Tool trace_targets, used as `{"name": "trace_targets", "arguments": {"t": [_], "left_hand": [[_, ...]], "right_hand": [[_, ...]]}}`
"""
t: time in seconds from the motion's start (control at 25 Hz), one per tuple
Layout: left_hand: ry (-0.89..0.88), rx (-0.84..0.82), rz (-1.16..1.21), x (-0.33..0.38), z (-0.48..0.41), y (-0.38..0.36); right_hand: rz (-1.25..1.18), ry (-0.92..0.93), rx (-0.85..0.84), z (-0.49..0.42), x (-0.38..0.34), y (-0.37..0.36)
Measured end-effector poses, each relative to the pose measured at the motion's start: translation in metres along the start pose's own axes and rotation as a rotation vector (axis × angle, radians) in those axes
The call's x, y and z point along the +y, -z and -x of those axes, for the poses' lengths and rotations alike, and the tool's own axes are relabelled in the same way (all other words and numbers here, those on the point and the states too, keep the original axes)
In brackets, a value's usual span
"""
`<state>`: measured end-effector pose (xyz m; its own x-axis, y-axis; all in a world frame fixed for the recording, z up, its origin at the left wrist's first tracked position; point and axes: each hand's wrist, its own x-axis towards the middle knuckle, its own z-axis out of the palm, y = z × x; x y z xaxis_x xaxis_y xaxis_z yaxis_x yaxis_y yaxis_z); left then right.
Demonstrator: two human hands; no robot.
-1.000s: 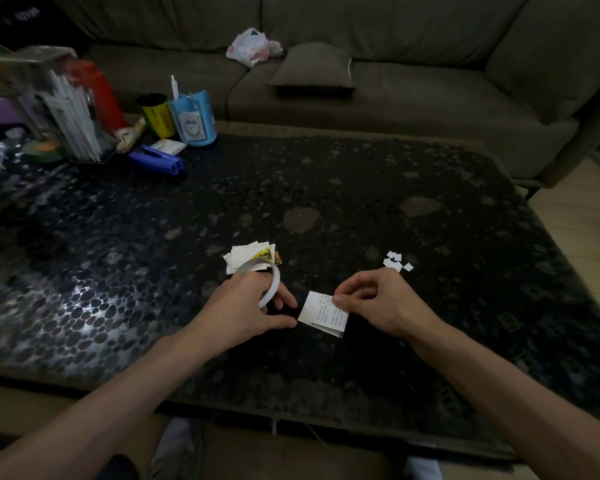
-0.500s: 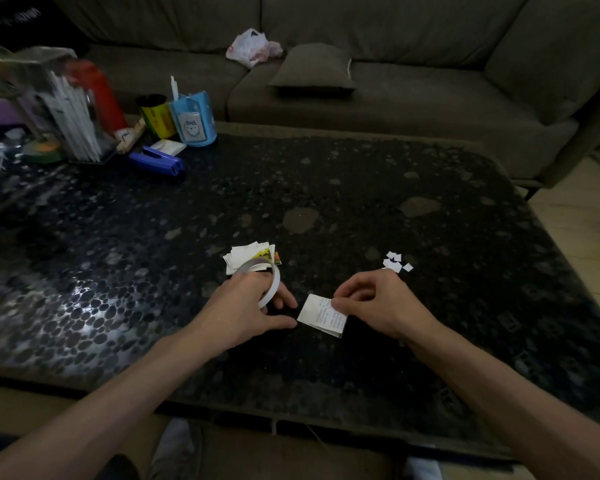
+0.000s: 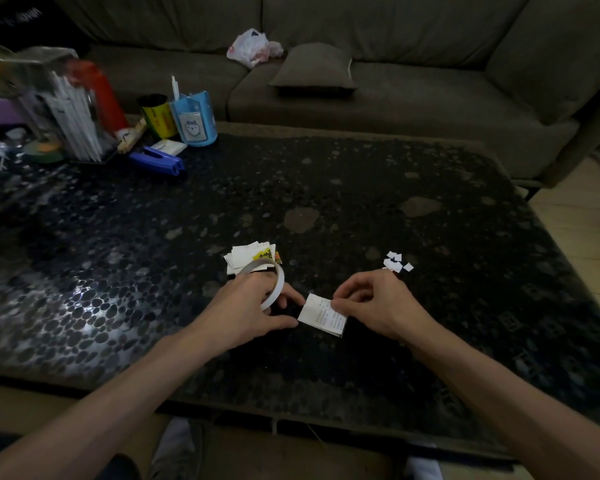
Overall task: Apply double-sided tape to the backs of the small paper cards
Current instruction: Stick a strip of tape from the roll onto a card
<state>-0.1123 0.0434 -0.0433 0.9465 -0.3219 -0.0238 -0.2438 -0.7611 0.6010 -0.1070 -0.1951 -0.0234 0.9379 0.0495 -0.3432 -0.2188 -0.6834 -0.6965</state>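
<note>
Your left hand (image 3: 246,306) holds the roll (image 3: 280,285) of tape. The fingers pass through its ring and curl round it. The thumb lies stretched toward the card (image 3: 317,317), its tip just beside the card's near left corner.

Your right hand (image 3: 371,303) pinches the card's right edge between thumb and forefinger, with the other fingers curled clear of it. The card sits between the two hands, low over the desk (image 3: 361,202); I cannot tell whether it rests flat. Printed text faces up. Its lower edge looks layered, so it may be folded or more than one sheet.

Judgement: the pinch steadies the card so that tape can be drawn across it from the left. Keeping the roll threaded on the fingers leaves the thumb free to press a strip down. No tape end shows on the card.

The pile (image 3: 246,259) of cards lies just beyond the left hand, partly behind the roll and handy for the next pick. White scraps (image 3: 397,265) lie beyond the right hand, well apart from the pile. They are probably backing or offcuts kept out of the work.

Risk: tape snagging a second sheet.
</note>
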Motion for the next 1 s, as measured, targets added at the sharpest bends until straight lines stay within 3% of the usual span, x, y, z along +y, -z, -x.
{"name": "trace_targets", "arguments": {"t": [0.6,1.0], "left_hand": [[-0.046,-0.015,0.000,0.005,-0.004,-0.007],[-0.057,0.000,0.010,0.006,-0.006,-0.009]], "right_hand": [[0.054,0.035,0.024,0.001,-0.001,-0.002],[0.142,0.126,0.136,0.003,0.004,-0.012]]}}
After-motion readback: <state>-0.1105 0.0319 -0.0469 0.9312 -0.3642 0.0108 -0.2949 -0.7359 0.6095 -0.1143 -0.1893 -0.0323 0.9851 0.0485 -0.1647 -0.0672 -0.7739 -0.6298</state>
